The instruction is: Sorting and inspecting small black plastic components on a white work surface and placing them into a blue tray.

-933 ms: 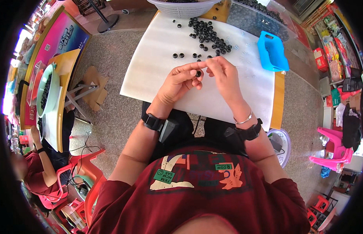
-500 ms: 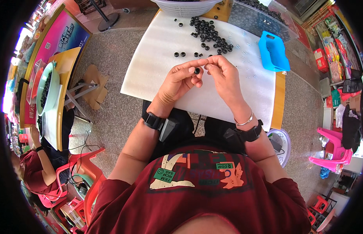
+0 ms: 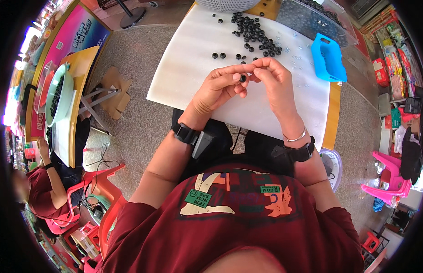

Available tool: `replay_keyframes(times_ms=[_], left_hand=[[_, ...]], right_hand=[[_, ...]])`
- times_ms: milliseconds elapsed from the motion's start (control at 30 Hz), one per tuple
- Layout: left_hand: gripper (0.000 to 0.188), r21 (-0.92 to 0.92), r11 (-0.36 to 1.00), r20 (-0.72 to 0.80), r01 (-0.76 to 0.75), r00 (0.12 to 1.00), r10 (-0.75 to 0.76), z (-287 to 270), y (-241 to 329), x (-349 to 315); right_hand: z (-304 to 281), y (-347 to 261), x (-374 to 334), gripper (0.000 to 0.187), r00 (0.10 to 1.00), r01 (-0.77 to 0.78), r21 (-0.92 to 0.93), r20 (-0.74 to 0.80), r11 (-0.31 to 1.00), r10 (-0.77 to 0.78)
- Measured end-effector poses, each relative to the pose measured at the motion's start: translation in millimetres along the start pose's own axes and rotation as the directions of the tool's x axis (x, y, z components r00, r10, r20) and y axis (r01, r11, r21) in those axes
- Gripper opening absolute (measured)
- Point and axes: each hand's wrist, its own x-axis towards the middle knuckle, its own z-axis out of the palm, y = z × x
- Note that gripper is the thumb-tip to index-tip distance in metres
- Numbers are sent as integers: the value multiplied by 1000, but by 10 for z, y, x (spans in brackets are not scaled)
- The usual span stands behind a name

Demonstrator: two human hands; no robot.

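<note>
My left hand [image 3: 221, 85] pinches a small round black part with a hole in it [image 3: 242, 78] between thumb and fingers. Close against it, my right hand [image 3: 276, 82] has its thumb and forefinger pressed together beside the left fingertips; whatever they hold is too small to make out. Both hands hover over the near part of a white foam sheet [image 3: 175, 68]. Beyond them lies a loose heap of similar black parts [image 3: 250, 31], with a few strays to its left. Small clear pieces [image 3: 297, 45] are scattered on the sheet to the heap's right.
A blue plastic basket [image 3: 328, 63] stands at the table's right edge. Behind are a grey basket [image 3: 227, 5] and a clear bin of black parts [image 3: 307, 18]. At left, another person [image 3: 50, 191] sits at a table with a green bowl [image 3: 61, 95]. Pink stools [image 3: 386, 177] stand right.
The whole view has shifted slightly, so the table and hands appear further right. My hands keep nearly the same pose, fingertips together around the black part.
</note>
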Motion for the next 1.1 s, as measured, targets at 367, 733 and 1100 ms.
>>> replay_keyframes(times_ms=[367, 733, 1100], left_hand=[[34, 65, 998, -14, 17, 1000, -16, -38, -34, -4], [36, 183, 981, -50, 61, 997, -53, -15, -39, -3], [43, 69, 997, -49, 42, 998, -39, -20, -26, -10]], right_hand=[[-40, 41, -10, 9, 999, -37, -38, -6, 999, 37], [-72, 68, -13, 11, 999, -48, -35, -19, 998, 47], [10, 135, -64, 9, 891, 318, -619, -63, 718, -449]])
